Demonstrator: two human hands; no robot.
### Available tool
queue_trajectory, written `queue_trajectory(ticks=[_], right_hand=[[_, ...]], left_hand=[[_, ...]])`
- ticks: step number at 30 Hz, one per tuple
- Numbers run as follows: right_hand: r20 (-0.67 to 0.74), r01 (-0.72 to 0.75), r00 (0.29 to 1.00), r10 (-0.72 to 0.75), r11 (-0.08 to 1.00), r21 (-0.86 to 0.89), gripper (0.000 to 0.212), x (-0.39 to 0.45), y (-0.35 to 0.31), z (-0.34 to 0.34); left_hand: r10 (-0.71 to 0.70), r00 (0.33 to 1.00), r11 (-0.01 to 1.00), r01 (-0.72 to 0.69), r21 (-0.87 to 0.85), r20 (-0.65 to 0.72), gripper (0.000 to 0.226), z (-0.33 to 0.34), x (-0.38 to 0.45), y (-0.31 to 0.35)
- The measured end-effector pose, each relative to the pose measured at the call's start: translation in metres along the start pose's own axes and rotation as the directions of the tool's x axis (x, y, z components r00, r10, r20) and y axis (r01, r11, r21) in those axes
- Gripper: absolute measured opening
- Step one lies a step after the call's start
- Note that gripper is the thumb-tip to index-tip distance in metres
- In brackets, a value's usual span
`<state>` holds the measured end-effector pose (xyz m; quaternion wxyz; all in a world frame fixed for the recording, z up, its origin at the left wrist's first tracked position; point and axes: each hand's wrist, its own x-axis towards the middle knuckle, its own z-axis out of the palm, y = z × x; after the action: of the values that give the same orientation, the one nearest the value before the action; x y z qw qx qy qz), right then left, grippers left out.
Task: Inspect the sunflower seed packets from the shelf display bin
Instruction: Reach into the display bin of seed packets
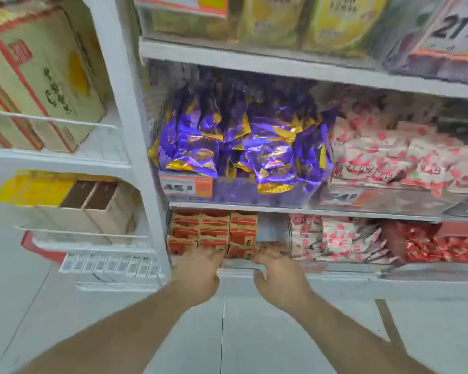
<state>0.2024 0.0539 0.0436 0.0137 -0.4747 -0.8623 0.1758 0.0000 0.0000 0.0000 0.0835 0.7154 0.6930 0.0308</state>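
Low on the shelving, at the near edge of the bottom shelf, both hands reach into a clear display bin of brown and red packets, stacked in rows toward the far wall of the bin. Left hand lies over the bin's front lip with its fingers bent onto the nearest packets; right hand sits just beside it, fingers spread over packets at the bin's right end. Motion blur hides whether either hand has actually closed on a packet. Right of this bin, another holds white and pink packets, then red wrapped sweets. One shelf up, a bin with an orange price tag is heaped with purple and gold bags, beside more pink and white bags. Far left, cardboard cartons fill a separate rack.
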Motion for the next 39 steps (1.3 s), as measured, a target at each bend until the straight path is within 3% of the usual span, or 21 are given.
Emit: queue_trajectory(ticks=[2, 4, 6, 8, 11, 16, 22, 28, 35, 39], right_hand=[[-0.025, 0.056, 0.998, -0.059, 0.994, -0.094, 0.043, 0.009, 0.009, 0.042], [-0.084, 0.085, 0.991, -0.106, 0.972, -0.218, 0.040, 0.021, 0.018, 0.081], [-0.126, 0.083, 0.984, -0.128, 0.945, -0.318, 0.042, 0.032, 0.025, 0.115], [-0.265, 0.052, 0.950, -0.164, 0.921, -0.385, 0.047, 0.043, 0.035, 0.143], [-0.368, 0.013, 0.914, -0.172, 0.918, -0.396, 0.047, 0.057, 0.040, 0.162], [-0.464, -0.067, 0.875, -0.140, 0.913, -0.403, 0.030, 0.070, 0.037, 0.162], [-0.435, -0.079, 0.898, -0.063, 0.951, -0.299, 0.024, 0.075, 0.031, 0.150], [-0.531, -0.076, 0.845, -0.063, 0.969, -0.236, 0.027, 0.047, 0.020, 0.137], [-0.538, -0.026, 0.829, -0.151, 0.951, -0.307, 0.027, -0.006, 0.021, 0.160], [-0.543, -0.042, 0.825, -0.159, 0.940, -0.340, 0.034, -0.026, 0.020, 0.171]], left_hand=[[0.057, 0.981, 0.995, -0.040, 0.095, -0.183, 0.039, 0.038, 0.007, -0.007], [0.046, 0.960, 0.992, -0.012, 0.125, -0.275, 0.043, 0.077, 0.017, -0.014], [0.084, 0.901, 0.989, -0.022, 0.148, -0.425, 0.045, 0.113, 0.025, -0.020], [0.111, 0.827, 0.986, -0.020, 0.168, -0.551, 0.047, 0.139, 0.033, -0.027], [0.138, 0.749, 0.985, -0.037, 0.167, -0.648, 0.040, 0.155, 0.047, -0.038], [0.170, 0.737, 0.968, -0.002, 0.250, -0.654, 0.025, 0.159, 0.055, -0.041], [0.126, 0.848, 0.958, 0.031, 0.285, -0.514, 0.024, 0.126, 0.059, -0.029], [0.134, 0.785, 0.960, 0.047, 0.275, -0.605, 0.031, 0.108, 0.033, -0.022], [0.177, 0.718, 0.970, -0.011, 0.243, -0.674, 0.029, 0.139, -0.021, -0.008], [0.193, 0.713, 0.967, -0.024, 0.252, -0.674, 0.029, 0.149, -0.043, 0.000]])
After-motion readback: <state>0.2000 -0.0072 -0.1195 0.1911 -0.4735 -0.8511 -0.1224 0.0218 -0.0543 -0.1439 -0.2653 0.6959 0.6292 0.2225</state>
